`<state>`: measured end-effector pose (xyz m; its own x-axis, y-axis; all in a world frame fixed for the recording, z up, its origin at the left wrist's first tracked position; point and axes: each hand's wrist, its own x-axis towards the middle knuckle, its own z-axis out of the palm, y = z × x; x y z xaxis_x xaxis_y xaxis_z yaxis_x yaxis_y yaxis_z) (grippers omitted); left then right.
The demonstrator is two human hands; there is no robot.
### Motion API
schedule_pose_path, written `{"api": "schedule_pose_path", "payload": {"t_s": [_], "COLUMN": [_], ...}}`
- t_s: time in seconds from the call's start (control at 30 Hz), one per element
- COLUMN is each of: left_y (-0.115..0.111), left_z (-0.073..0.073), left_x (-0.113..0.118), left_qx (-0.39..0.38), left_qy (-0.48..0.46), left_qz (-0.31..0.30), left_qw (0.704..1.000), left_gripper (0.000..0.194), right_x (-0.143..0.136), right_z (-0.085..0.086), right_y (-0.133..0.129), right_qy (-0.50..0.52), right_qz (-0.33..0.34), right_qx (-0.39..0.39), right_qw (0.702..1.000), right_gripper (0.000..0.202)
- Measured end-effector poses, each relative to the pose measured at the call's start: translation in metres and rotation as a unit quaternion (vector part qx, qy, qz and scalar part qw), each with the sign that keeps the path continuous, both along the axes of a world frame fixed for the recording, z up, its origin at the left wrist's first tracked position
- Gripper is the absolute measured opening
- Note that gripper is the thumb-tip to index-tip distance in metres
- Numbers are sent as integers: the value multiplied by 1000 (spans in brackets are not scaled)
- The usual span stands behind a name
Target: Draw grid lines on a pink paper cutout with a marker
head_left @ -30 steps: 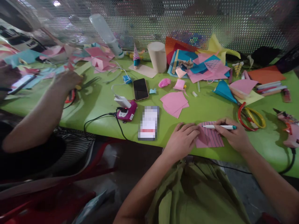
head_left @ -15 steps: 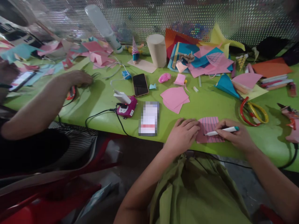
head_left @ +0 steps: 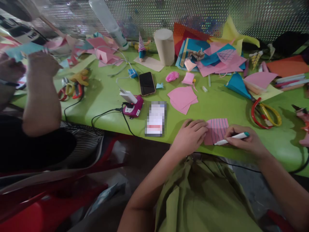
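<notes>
A small pink paper (head_left: 216, 129) with dark, roughly upright lines lies at the near edge of the green table. My left hand (head_left: 191, 135) rests flat on the paper's left edge, fingers stretched out. Between the fingertips of my right hand (head_left: 243, 141) is a white marker (head_left: 233, 138) with a green end, its tip touching the paper near the bottom. Right of the paper lie red-and-yellow-handled scissors (head_left: 265, 113), apart from my hand. Several overlapping pink paper pieces (head_left: 182, 99) lie beyond my left hand.
A lit phone (head_left: 155, 119) and a purple socket adapter (head_left: 133, 108) with cables sit to the left. Stacked coloured papers (head_left: 217, 61) and a beige cup (head_left: 164, 46) stand at the back. A glue gun (head_left: 303, 124) is at the right. A co-worker's arm (head_left: 42, 93) reaches over the table's left.
My marker tip has moved down the paper to its lower edge. The co-worker's hand has moved left, uncovering an orange-yellow object and scissors. The view has shifted slightly.
</notes>
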<state>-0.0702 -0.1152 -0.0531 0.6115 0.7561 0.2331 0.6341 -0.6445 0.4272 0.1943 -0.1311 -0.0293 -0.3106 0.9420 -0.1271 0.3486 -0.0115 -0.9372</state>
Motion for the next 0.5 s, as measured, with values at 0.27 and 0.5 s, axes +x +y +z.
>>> {"api": "schedule_pose_path", "payload": {"t_s": [0.27,0.5], "left_y": [-1,-6], "left_z": [-4,1], "left_x": [-2,-4], "left_qx": [19,2], "left_qy": [-1,14], "left_qz": [-13,1], "left_qw": [1000,1000], "left_gripper": [30,33], "right_x": [4,-1], "right_z": [-19,-23], "right_y": [15,29], "right_qy": [91,-4], "right_qz": [-128,-158], "right_qx": [-20,29], "right_qw": [987,987], "right_gripper": [29,31]}}
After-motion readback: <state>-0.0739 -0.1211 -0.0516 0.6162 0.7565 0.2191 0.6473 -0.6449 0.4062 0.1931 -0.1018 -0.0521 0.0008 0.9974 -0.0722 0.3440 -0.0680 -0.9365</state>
